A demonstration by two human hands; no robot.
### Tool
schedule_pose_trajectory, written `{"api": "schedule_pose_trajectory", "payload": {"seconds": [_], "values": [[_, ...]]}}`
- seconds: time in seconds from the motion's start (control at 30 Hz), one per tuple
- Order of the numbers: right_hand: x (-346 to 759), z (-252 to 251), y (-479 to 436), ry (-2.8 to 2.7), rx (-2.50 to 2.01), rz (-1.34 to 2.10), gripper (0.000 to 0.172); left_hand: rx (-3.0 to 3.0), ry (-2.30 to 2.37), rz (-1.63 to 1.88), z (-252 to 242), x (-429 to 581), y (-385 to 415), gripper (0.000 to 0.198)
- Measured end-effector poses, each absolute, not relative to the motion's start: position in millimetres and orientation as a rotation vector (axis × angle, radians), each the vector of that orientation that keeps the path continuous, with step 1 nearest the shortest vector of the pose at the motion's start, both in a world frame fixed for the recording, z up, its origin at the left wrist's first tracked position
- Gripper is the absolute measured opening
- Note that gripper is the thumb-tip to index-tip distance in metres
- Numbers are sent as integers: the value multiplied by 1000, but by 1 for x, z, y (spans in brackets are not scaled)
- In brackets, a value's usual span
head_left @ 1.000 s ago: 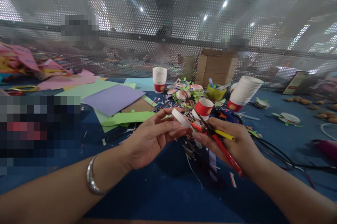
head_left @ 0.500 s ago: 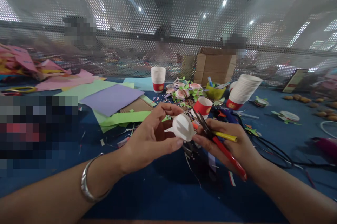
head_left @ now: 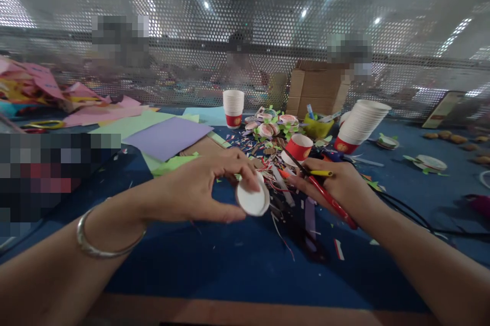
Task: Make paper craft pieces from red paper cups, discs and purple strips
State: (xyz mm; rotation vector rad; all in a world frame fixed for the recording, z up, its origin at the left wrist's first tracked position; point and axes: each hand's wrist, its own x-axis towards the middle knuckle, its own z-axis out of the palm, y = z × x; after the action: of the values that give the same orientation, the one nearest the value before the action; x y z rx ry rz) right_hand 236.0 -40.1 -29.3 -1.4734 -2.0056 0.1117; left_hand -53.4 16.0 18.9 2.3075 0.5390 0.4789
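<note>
My left hand (head_left: 206, 185) is closed on a small, round white paper cup base (head_left: 254, 201) with a low rim. Its fingertips rest on the disc's face and the thumb lies at its near left edge. My right hand (head_left: 333, 183), a short way to the right, grips red-handled scissors (head_left: 333, 203) with dark blades pointing up and left. The same hand also holds a yellow marker (head_left: 320, 173) with an orange tip. Just beyond the right hand stands a red and white paper cup (head_left: 299, 148). Paper scraps (head_left: 279, 185) lie beneath and between both hands.
Stacked paper cups stand at the back (head_left: 233, 106) and right (head_left: 360, 122). Several decorated paper discs (head_left: 268, 129) are heaped by a yellow-green container (head_left: 317, 126). Coloured sheets, with a purple sheet (head_left: 168, 140) on top, lie left. A cardboard box (head_left: 317, 86) stands before perforated metal.
My left hand has moved left and slightly down with the cup base, now farther from my right hand. The left fingers have shifted onto the disc's face. The right hand keeps the scissors and marker.
</note>
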Motion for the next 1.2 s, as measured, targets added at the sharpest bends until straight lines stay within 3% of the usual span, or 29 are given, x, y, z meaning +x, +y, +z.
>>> {"api": "schedule_pose_trajectory", "payload": {"seconds": [0.1, 0.23, 0.4, 0.47, 0.63, 0.8, 1.2], "values": [[236, -35, -37, -1997, -1469, 115, 42, 2475, 557, 161, 23, -56, 10, 18], [232, -35, -36, -1996, -1442, 120, 49, 2472, 578, -6, 27, -64, 12, 34], [227, -24, -41, -2031, -1486, 120, 45, 2465, 860, 395, 15, -58, 28, 31], [225, -24, -42, -2049, -1480, 119, 46, 2493, 915, 376, 5, -50, 32, 35], [224, -34, -38, -1994, -1399, 65, 52, 2475, 1107, 456, -16, -32, 39, 18], [227, -43, -36, -2004, -1408, 96, 48, 2501, 1107, 508, -20, -26, 46, 6], [227, -37, -39, -2015, -1413, 69, 41, 2648, 1017, 928, -11, -23, 33, 7]]}}
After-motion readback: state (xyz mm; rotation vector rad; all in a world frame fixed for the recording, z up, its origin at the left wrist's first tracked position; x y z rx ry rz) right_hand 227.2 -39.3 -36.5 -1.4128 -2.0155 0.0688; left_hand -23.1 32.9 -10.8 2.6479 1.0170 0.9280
